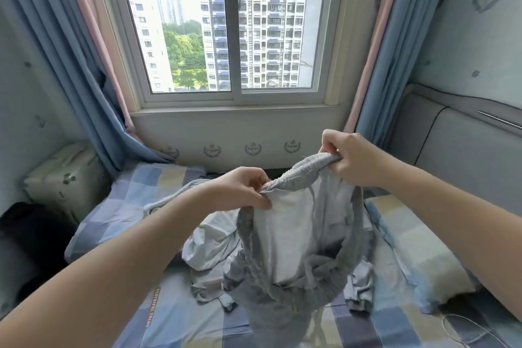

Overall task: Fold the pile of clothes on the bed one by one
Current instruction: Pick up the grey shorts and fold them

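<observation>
Grey garment (288,234) raised, left hand (240,189), right hand (350,158) pinching waistband

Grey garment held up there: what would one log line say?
left hand: pinches elastic band | right hand: grips elastic band | grey garment: hangs over bed | pile: unfolded

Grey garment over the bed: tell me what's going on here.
A person holds a grey garment up above the bed. The left grip and the right grip each pinch its ribbed elastic band, and the rest hangs down. It is not folded yet. More crumpled pale clothes lie unfolded on the checked sheet beneath it.
</observation>
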`<action>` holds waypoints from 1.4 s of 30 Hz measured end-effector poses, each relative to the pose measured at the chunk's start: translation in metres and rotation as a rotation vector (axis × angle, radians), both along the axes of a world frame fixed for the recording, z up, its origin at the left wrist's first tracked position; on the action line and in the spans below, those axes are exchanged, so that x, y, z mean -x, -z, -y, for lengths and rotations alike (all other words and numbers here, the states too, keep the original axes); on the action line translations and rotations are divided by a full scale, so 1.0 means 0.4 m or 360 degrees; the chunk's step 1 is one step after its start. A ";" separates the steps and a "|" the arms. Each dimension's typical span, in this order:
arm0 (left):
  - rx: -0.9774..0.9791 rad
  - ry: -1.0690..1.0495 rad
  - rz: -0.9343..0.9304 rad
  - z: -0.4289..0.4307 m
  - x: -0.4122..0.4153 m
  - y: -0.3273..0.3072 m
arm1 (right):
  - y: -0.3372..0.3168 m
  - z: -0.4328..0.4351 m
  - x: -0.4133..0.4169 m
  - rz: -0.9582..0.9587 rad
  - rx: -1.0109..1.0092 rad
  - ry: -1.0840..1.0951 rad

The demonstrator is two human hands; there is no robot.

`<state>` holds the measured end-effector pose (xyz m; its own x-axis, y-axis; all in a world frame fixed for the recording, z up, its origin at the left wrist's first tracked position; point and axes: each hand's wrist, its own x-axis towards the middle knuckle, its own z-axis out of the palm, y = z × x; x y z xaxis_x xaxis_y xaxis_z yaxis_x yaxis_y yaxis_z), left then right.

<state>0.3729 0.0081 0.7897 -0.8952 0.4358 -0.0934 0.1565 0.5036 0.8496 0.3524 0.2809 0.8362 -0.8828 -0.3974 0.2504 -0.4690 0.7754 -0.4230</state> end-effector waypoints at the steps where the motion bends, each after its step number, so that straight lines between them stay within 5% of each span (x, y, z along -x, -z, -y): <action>1: 0.0137 -0.0042 -0.0132 0.005 0.007 0.003 | 0.010 0.003 -0.003 0.0115 0.0104 -0.0012; 6: 0.0716 -0.0508 -0.0837 0.033 0.017 0.014 | 0.059 0.019 -0.033 0.0851 0.0330 -0.0167; 10: 0.0721 -0.0692 -0.1042 0.042 0.019 0.007 | 0.077 0.059 -0.036 0.0868 0.0378 -0.0215; 13: 0.0887 -0.0710 -0.1100 0.075 0.029 0.001 | 0.077 0.073 -0.010 0.0428 0.0300 -0.0044; 17: 0.1335 -0.0737 -0.0861 0.154 0.043 0.001 | 0.087 0.057 0.019 -0.0234 -0.0336 0.0446; 24: 0.1623 -0.0903 -0.0171 0.310 -0.002 0.049 | 0.154 -0.059 0.091 -0.0203 -0.0432 0.0803; 28: 0.1294 -0.1002 0.0190 0.375 -0.067 0.112 | 0.202 -0.117 0.109 0.0080 -0.0200 0.1009; 32: 0.0470 -0.1400 0.0581 0.409 -0.123 0.196 | 0.271 -0.100 0.080 0.0751 0.0828 0.1087; 34: 0.0214 -0.1506 0.0681 0.420 -0.155 0.231 | 0.300 -0.090 0.045 0.0928 0.1003 0.1107; 36: 0.0030 -0.1578 0.0713 0.427 -0.195 0.250 | 0.316 -0.091 0.004 0.0938 0.0853 0.1049; 40: -0.0078 -0.1658 0.0643 0.454 -0.288 0.266 | 0.326 -0.133 -0.075 0.0226 -0.0294 0.0929; 42: 0.0079 -0.1604 0.0505 0.473 -0.341 0.265 | 0.329 -0.148 -0.124 0.0202 -0.0297 0.0945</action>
<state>0.5091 -0.1810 0.6837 -0.7726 -0.5056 -0.3840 -0.5788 0.3123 0.7533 0.4019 0.3402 0.7045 -0.9845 0.1420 0.1032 0.1083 0.9540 -0.2796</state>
